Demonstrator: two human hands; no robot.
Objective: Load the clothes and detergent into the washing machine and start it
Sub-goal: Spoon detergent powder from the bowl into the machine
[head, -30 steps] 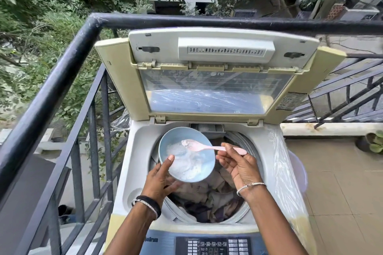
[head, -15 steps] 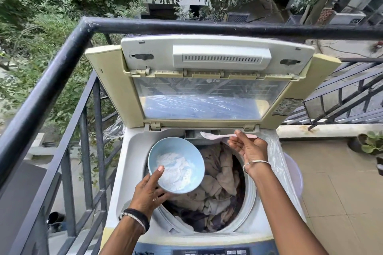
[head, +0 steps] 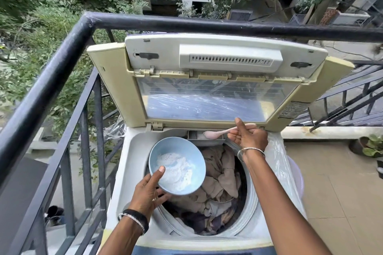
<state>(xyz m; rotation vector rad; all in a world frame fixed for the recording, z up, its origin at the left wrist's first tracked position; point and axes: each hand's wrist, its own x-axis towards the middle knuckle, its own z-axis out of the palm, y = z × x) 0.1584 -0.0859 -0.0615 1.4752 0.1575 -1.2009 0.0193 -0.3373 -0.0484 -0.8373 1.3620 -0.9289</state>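
— What did you have on the head camera, starting at the left?

— I saw the black railing [head: 62, 64] running along the left side and across the back. Next came the left hand [head: 148, 192], reaching up from the lower edge with the wrist straight. Its fingers were closed around the underside of one blue bowl [head: 177, 166], the thumb pressed over the near rim. The bowl was tilted toward me and hung over the left part of the drum.

— What was in the bowl?

— White detergent powder [head: 176, 168], heaped toward the lower side. I counted one bowl and one spoon.

— And the machine?

— One top-loading washing machine [head: 132, 163] with its lid [head: 209, 80] propped open against the railing. The drum held a pile of clothes [head: 219, 184], mostly beige with darker pieces at the near side; I couldn't count the separate garments.

— Then the right side?

— The right hand [head: 248, 136] was stretched forward to the back edge of the opening, just under the lid. Its fingers were pinched shut on the handle of the pink spoon [head: 215, 133], and the thumb stuck up. The spoon's bowl lay over the small detergent tray [head: 205, 139] at the rear of the tub. I couldn't tell whether powder was still in the spoon. Each wrist wore bangles, and a potted plant [head: 371, 146] sat on the floor at the far right
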